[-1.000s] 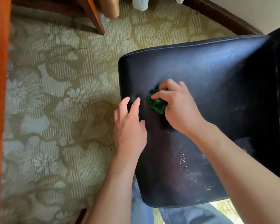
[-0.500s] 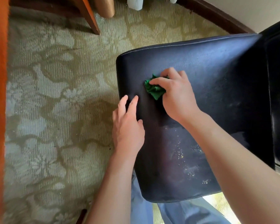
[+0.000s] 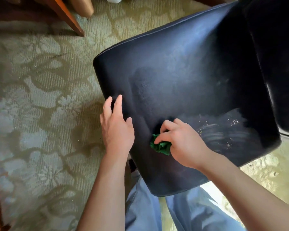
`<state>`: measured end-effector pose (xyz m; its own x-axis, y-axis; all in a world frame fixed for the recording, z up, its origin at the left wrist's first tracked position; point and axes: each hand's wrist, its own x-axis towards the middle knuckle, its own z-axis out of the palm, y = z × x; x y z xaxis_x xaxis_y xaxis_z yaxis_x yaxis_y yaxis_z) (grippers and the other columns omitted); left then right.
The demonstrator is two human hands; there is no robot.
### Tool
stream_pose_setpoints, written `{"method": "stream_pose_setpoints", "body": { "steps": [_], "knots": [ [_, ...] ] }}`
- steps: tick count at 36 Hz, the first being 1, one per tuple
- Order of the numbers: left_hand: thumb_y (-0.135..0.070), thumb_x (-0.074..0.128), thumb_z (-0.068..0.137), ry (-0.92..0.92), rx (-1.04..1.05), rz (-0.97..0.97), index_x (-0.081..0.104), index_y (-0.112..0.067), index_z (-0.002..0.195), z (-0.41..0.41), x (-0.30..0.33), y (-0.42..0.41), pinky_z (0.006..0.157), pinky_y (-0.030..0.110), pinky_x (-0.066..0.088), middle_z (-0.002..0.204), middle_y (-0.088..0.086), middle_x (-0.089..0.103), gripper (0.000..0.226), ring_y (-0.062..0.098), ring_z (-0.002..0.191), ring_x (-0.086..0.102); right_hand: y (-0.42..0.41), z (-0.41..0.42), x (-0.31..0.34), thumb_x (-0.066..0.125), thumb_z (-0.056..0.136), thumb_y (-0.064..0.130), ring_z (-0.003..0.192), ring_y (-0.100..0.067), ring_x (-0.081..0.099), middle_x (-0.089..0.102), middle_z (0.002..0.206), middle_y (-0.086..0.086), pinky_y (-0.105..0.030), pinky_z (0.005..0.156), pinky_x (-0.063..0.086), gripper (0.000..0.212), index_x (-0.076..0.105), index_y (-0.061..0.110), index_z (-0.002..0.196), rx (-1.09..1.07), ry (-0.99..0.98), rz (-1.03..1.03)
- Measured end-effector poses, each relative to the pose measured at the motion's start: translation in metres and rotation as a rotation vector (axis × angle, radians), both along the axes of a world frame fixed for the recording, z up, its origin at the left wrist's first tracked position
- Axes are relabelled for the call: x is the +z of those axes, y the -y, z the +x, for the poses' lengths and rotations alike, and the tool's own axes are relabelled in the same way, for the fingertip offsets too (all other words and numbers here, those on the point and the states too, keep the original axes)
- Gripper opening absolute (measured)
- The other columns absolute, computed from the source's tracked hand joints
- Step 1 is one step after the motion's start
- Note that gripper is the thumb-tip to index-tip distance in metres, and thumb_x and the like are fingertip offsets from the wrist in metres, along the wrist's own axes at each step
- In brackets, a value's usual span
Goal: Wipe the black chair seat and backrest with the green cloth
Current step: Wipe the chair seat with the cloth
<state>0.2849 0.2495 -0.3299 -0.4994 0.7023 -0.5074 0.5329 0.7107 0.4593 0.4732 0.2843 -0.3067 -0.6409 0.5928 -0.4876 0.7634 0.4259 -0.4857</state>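
Green cloth (image 3: 160,147) crumpled under right hand (image 3: 182,144); seat (image 3: 182,72) dusty, streaked.

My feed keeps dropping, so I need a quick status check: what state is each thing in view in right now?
green cloth: bunched up, pressed on the seat under the right hand.
right hand: closed on the cloth.
left hand: open, flat on the seat's left edge.
chair seat: smeared with wipe marks, pale specks at the right.
backrest: upright, nothing touching it.
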Motion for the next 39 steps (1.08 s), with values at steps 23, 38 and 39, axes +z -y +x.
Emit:
{"method": "stream_pose_setpoints", "body": {
  "steps": [23,38,39],
  "knots": [
    [-0.019,0.065,0.094,-0.158,-0.203,-0.021,0.048,-0.036,0.145,0.055,0.013,-0.006,0.109,0.056,0.039,0.166,-0.008,0.013,0.057,0.025,0.151,0.012,0.012,0.046,0.000,0.042,0.075,0.004,0.090,-0.021,0.042,0.049,0.105,0.005,-0.044,0.071,0.051,0.053,0.067,0.032,0.112,-0.178,-0.122,-0.078],
    [-0.016,0.056,0.098,-0.164,-0.214,-0.083,0.042,-0.041,0.149,0.123,0.014,-0.033,0.116,0.067,0.017,0.167,-0.001,0.007,0.058,0.028,0.155,-0.001,-0.060,0.200,-0.007,0.049,0.078,-0.003,0.099,-0.022,0.057,0.053,0.114,-0.007,-0.017,0.092,0.037,0.052,0.064,0.015,0.124,-1.114,0.007,0.330],
    [-0.015,0.055,0.099,-0.170,-0.213,-0.081,0.042,-0.041,0.149,0.123,0.014,-0.033,0.117,0.067,0.017,0.167,-0.001,0.008,0.058,0.028,0.155,-0.001,-0.061,0.198,-0.009,0.048,0.077,-0.003,0.101,-0.023,0.056,0.052,0.114,-0.008,-0.015,0.092,0.035,0.052,0.064,0.014,0.124,-1.101,0.022,0.318]
  ]
}}
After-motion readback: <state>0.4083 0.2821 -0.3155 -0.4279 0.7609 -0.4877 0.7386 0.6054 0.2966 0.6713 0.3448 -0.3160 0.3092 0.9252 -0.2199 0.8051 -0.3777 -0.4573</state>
